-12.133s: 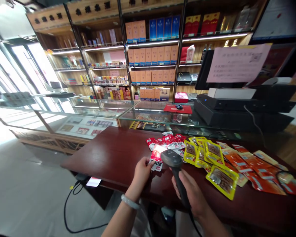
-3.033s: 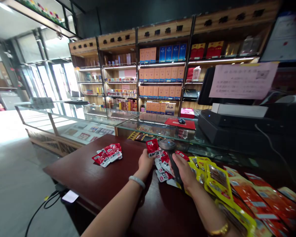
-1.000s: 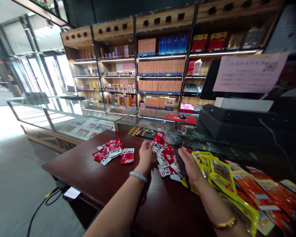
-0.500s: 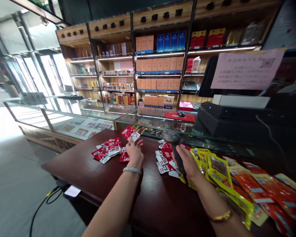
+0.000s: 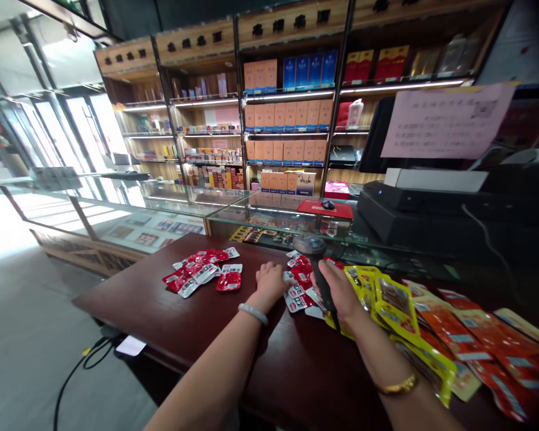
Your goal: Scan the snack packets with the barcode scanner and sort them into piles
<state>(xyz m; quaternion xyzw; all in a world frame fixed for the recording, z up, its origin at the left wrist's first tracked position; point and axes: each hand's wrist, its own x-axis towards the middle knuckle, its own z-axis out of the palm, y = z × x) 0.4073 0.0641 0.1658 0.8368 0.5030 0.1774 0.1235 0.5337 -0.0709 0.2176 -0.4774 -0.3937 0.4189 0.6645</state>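
Observation:
My right hand is wrapped around the handle of a dark barcode scanner, its head tilted up and away from me. Low over the table, my left hand has its fingers somewhat bent and apart, with the thumb side at the edge of a heap of small red-and-white snack packets. No packet shows in it. Further left lies another pile of the same packets, with a single red packet just to its right. The scanner and right hand partly cover the heap.
Yellow snack bags lie right of my right wrist, then orange-red bags. Behind the dark wooden table stands a glass display counter with a mouse on a red mat. A monitor with a pink paper sign rises at the right.
My left hand has let go of a red packet at the left pile and moved right to the heap near the scanner. My right hand keeps the scanner in nearly the same place.

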